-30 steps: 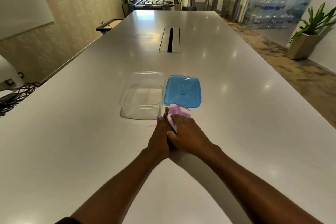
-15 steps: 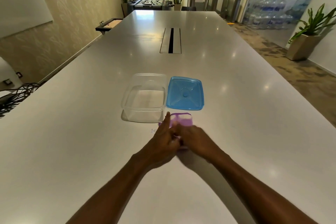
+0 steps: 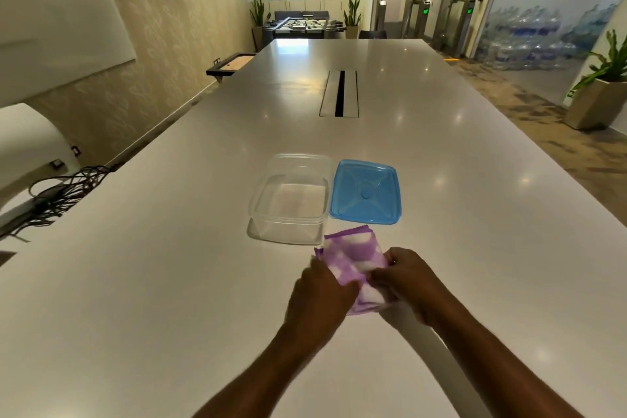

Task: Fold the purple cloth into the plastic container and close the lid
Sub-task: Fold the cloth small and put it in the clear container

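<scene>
At the far left, a tangle of dark cables (image 3: 51,200) is lying just off the edge of the long pale bench (image 3: 169,282), beside a white rounded object (image 3: 27,142) against the patterned wall. Further in, the clear plastic container (image 3: 290,200) is sitting open and empty on the bench, its rim facing up and its near wall casting a faint shadow toward the camera. The left hand (image 3: 320,295) is reaching in from below and closing over the left edge of the purple cloth (image 3: 353,254), fingers curled onto the fabric and slightly blurred. The cloth itself, purple with white patches, is lying folded into a small thick bundle on the bench, just in front of the container's near right corner and the lid's near edge, not inside the container. Its far corners are resting flat while the near part is being pinched between the two hands. The blue lid (image 3: 366,193) is lying flat on the bench, just beside the container's right wall, the round knob at its centre facing up. The right hand (image 3: 405,278) is gripping the cloth's right and near side, thumb and fingers closing on the folded layers. At the far right, a potted plant (image 3: 597,102) is standing on the carpeted floor.
</scene>
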